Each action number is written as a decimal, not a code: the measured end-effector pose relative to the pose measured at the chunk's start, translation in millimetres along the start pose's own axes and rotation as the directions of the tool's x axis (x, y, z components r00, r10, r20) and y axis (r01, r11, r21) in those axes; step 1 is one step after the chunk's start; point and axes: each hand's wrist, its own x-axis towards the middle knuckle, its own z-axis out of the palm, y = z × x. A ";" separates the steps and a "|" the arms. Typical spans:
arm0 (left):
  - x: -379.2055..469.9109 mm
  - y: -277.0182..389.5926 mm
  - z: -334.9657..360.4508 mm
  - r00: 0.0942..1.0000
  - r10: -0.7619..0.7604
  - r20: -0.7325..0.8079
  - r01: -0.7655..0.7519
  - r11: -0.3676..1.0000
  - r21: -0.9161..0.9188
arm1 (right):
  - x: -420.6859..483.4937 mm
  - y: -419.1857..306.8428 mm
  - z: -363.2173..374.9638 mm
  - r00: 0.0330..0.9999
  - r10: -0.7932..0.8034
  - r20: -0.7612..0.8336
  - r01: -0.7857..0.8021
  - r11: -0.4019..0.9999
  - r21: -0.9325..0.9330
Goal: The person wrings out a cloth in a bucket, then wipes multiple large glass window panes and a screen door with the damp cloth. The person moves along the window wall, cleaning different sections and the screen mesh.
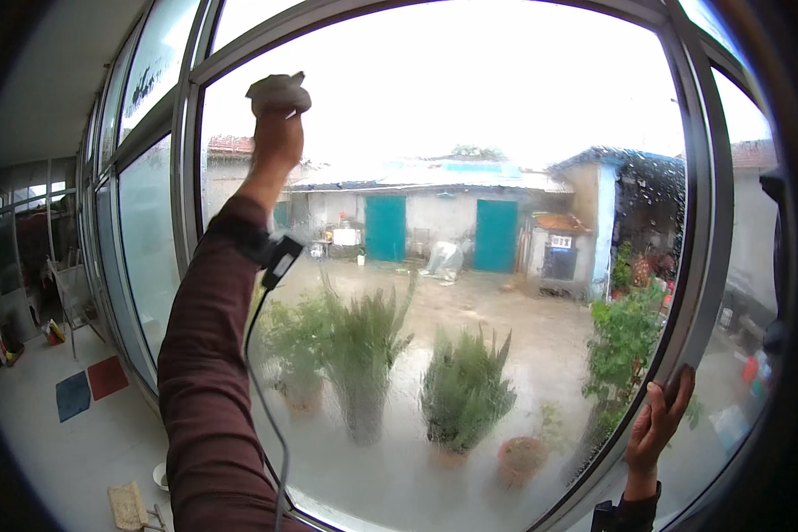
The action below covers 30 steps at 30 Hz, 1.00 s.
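Note:
My left hand (279, 105) is raised to the upper left part of a large window pane (439, 86). It is shut on a grey cloth (274, 85), which shows above the fingers and is slightly blurred. A dark band on my left wrist carries a small black device (282, 261) with a cable (256, 372) running down along the sleeve. Low on the right, my right hand (658, 419) rests against the metal window frame (695, 279), thumb and fingers apart, with nothing seen in it. Water drops and streaks mark parts of the glass.
Potted plants (465, 392) and a wet yard with teal doors (385, 228) show through the glass. Indoors at lower left are a small stool (128, 507), a white bowl (161, 476), a blue mat (73, 396) and a red mat (108, 378). More window panels (147, 246) continue leftward.

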 end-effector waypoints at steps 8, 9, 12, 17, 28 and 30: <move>27.0 -75.8 -6.0 1.000 -0.012 -0.021 0.011 0.999 -0.039 | -6.2 2.6 0.1 0.997 0.058 0.057 -0.060 0.998 0.036; 18.6 -97.4 -9.9 0.968 -0.249 -0.032 0.244 0.963 -0.113 | -6.0 3.4 -0.3 0.997 0.055 0.059 -0.059 0.996 0.069; -13.5 -159.4 -35.1 0.857 -0.512 -0.057 0.506 0.816 0.279 | -6.0 3.2 -1.2 0.997 0.035 0.062 -0.034 0.999 -0.014; -88.3 -194.3 -53.9 0.986 -0.164 -0.037 0.168 0.973 0.161 | -3.6 3.9 -0.3 0.997 0.025 0.078 -0.023 0.999 -0.027; -126.6 224.6 -19.5 0.948 -0.092 0.305 0.218 0.885 -0.411 | -8.4 20.5 4.4 0.997 -0.051 0.056 0.051 0.999 0.016; -125.8 232.8 -19.0 0.978 0.109 0.177 -0.053 0.955 -0.293 | -6.4 19.1 3.9 0.997 -0.048 0.059 0.045 0.998 0.047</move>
